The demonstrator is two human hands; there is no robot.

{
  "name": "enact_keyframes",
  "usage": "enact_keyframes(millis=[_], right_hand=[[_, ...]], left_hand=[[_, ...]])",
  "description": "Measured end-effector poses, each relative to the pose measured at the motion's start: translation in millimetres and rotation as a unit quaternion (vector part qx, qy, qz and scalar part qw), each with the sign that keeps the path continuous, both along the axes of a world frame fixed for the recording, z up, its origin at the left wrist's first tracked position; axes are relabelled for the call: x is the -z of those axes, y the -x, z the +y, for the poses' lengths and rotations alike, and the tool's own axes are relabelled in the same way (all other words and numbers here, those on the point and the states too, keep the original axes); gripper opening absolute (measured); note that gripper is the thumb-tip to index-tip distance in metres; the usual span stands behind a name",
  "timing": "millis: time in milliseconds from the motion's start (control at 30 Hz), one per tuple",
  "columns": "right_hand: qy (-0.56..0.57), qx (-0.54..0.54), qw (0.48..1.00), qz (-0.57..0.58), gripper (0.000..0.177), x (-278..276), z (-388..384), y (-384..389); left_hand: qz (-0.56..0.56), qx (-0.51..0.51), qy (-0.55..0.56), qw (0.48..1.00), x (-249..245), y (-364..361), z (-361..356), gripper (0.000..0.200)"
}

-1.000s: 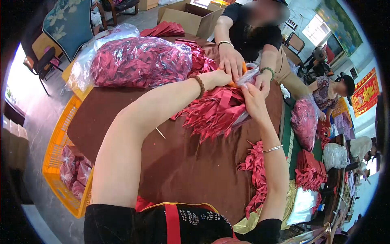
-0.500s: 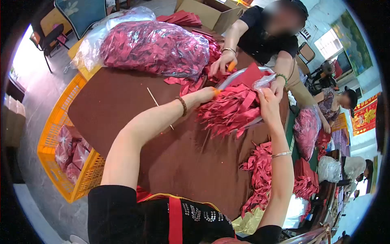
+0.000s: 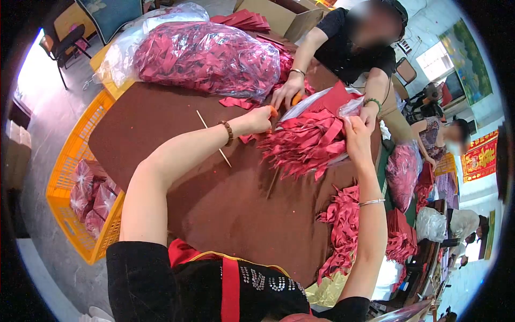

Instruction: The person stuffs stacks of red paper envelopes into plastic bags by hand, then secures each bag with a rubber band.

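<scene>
On the left, my left hand (image 3: 259,119) is closed, with orange at its fingertips; exactly what it grips is too small to tell. My right hand (image 3: 358,138) pinches the right edge of a bundle of red ribbon pieces (image 3: 308,140) lying in clear plastic. A flat red piece (image 3: 333,98) sits at the bundle's top. Across the table, a co-worker's hand (image 3: 287,90) is beside my left hand, near another orange item (image 3: 296,99). The co-worker's other hand (image 3: 369,115) touches the plastic next to my right hand.
A big clear bag of red ribbons (image 3: 206,61) lies at the table's far left. A thin stick (image 3: 213,138) rests on the brown tabletop (image 3: 236,209). More red ribbons (image 3: 343,228) lie by my right forearm. A yellow crate (image 3: 72,225) stands left of the table.
My left hand has moved left, away from the ribbon bundle. The co-worker's hand near it has shifted slightly left and down. My right hand has stayed at the bundle's edge.
</scene>
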State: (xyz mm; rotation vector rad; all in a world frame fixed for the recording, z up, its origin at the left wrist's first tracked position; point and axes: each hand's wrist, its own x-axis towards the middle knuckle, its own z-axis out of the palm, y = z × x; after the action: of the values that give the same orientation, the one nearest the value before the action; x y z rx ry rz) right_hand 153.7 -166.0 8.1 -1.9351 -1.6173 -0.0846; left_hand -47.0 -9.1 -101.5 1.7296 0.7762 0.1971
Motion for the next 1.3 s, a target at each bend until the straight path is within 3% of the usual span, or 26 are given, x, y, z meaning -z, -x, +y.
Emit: enact_keyframes(millis=[67, 100, 133, 200, 233, 333, 367, 467, 533, 600, 667, 733, 767, 800, 867, 933, 967, 1000, 1033, 1067, 1133, 1200, 1267, 1300], right_hand=[[-0.009, -0.003, 1.000, -0.006, 0.020, -2.3, -0.9, 1.9], [0.010, 0.004, 1.000, -0.005, 0.021, -6.4, -1.5, 4.2], [0.009, 0.004, 1.000, -0.004, 0.021, -8.0, -2.4, 4.5], [0.019, 0.016, 1.000, -0.008, 0.021, -9.2, -3.7, 5.6], [0.020, 0.013, 1.000, -0.008, 0.021, -7.7, -3.7, 4.9], [-0.008, -0.010, 1.000, -0.008, 0.021, -5.0, -0.2, 2.8], [-0.004, -0.004, 1.000, -0.008, 0.021, -5.1, -0.1, 3.3], [-0.004, 0.003, 1.000, -0.002, 0.021, -4.5, -2.3, 3.9], [-0.011, 0.001, 1.000, 0.004, 0.021, -5.2, -2.8, 3.3], [0.023, 0.019, 1.000, 0.007, 0.021, -6.3, -1.6, 2.1], [0.020, 0.022, 1.000, -0.003, 0.021, -5.2, -1.1, 1.2], [0.020, 0.025, 0.999, -0.015, 0.021, -3.2, -0.3, -3.1], [0.009, 0.014, 1.000, -0.021, 0.020, -1.8, 1.0, -6.0], [-0.001, 0.004, 1.000, -0.027, 0.020, -0.7, 1.6, -7.6], [0.007, 0.008, 0.999, -0.037, 0.021, -2.0, 0.8, -6.3], [0.016, 0.016, 0.999, -0.046, 0.021, -4.4, -1.4, -2.4], [0.014, 0.017, 0.999, -0.046, 0.021, -4.9, -0.7, -0.1], [0.011, 0.017, 0.999, -0.046, 0.022, -6.0, -0.2, 3.6], [0.020, 0.028, 0.999, -0.024, 0.020, -8.8, -0.1, 8.2], [0.022, 0.028, 0.999, -0.023, 0.020, -9.7, 0.1, 9.3], [0.034, 0.026, 0.998, -0.035, 0.020, -10.6, 2.1, 11.4], [0.039, 0.024, 0.998, -0.046, 0.021, -10.5, 2.9, 10.4], [0.045, 0.025, 0.997, -0.058, 0.021, -9.9, 2.2, 9.4], [0.031, 0.016, 0.998, -0.054, 0.021, -9.5, 1.9, 9.7]], left_hand=[[-0.118, -0.023, -0.081, 0.989, 5.4, -1.4, -1.5, 0.039], [-0.162, -0.041, -0.001, 0.986, 5.3, -2.1, -4.2, 0.023], [-0.162, -0.040, -0.001, 0.986, 3.4, -3.3, -3.0, 0.023], [-0.127, -0.030, 0.219, 0.967, 0.4, -5.2, 5.1, 0.015], [-0.108, -0.027, 0.327, 0.938, 0.4, -4.6, 6.7, 0.022], [-0.059, -0.018, 0.255, 0.965, -6.4, -9.2, -1.5, 0.024], [-0.087, -0.044, 0.206, 0.974, -9.0, -14.4, -8.0, 0.021], [-0.138, -0.095, 0.225, 0.960, -12.7, -19.7, -19.5, 0.016], [-0.160, -0.068, 0.227, 0.958, 2.6, -22.7, -10.6, 0.011], [-0.164, -0.162, 0.239, 0.943, -3.9, -16.3, -15.3, 0.012], [-0.178, -0.174, 0.264, 0.932, 8.2, -14.1, -12.3, 0.006], [-0.222, -0.266, 0.226, 0.910, 12.8, -11.9, -16.3, 0.014], [-0.208, -0.247, 0.138, 0.936, 17.8, -9.8, -15.6, 0.025], [-0.207, -0.248, 0.140, 0.936, 22.8, -5.9, -14.0, 0.025], [-0.216, -0.122, -0.124, 0.961, 24.4, 3.1, -13.4, 0.022], [-0.206, -0.058, -0.151, 0.965, 15.3, 9.7, -12.4, 0.020], [-0.129, 0.024, -0.192, 0.973, 15.2, 10.6, -7.8, 0.019], [-0.052, 0.106, -0.230, 0.966, 15.2, 11.6, -3.8, 0.019], [-0.080, 0.151, -0.339, 0.925, 15.1, 12.8, -0.8, 0.026], [-0.080, 0.152, -0.337, 0.926, 6.7, 13.7, -2.7, 0.026], [0.130, 0.231, -0.411, 0.872, -22.3, 15.0, -8.0, 0.029], [0.177, 0.261, -0.417, 0.852, -35.0, 14.9, -9.7, 0.032], [0.291, 0.340, -0.424, 0.787, -42.0, 9.3, -9.0, 0.038], [0.288, 0.343, -0.381, 0.809, -45.5, 10.2, -5.7, 0.039]])
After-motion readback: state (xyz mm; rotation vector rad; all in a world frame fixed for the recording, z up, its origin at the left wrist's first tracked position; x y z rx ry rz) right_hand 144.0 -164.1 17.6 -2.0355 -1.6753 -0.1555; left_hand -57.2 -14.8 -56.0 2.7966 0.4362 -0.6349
